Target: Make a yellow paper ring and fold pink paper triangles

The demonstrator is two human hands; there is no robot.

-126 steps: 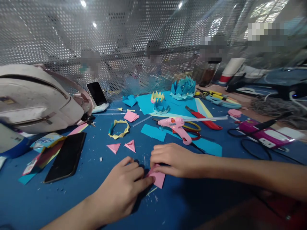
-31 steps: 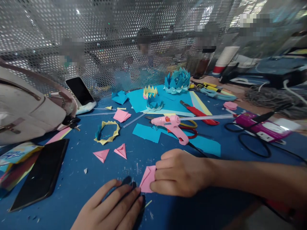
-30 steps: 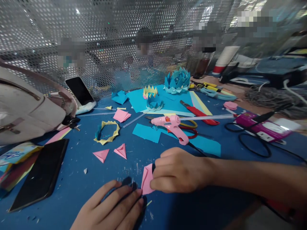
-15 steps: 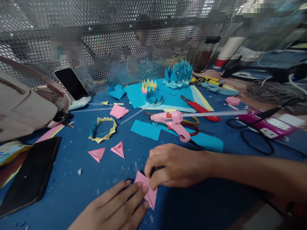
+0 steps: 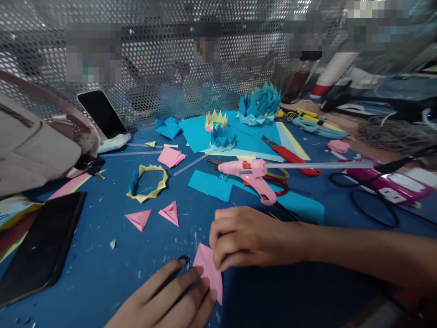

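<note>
A folded piece of pink paper (image 5: 210, 269) lies on the blue table at the front middle. My left hand (image 5: 170, 296) rests on its left side with fingers stretched out, covering part of it. At its right edge, the curled fingers of my right hand (image 5: 247, 237) pinch the paper; the fingertips are partly hidden. Two small folded pink triangles, one flatter (image 5: 139, 219) and one with a raised crease (image 5: 170, 213), lie beyond my left hand. A pink glue gun (image 5: 251, 173) with a clear stick in its back lies just beyond my right hand.
A ring of yellow and blue folded paper (image 5: 159, 191) and pink squares (image 5: 171, 156) lie mid-table. Blue paper flowers (image 5: 259, 107) stand farther back. Red-handled pliers (image 5: 295, 159), a black phone (image 5: 41, 246), a bag (image 5: 34, 141) and a purple power strip (image 5: 396, 187) surround the work area.
My right hand has shifted slightly rightward along the paper's edge, and more of the pink surface shows. My left hand stays on the paper. The whole view has moved slightly.
</note>
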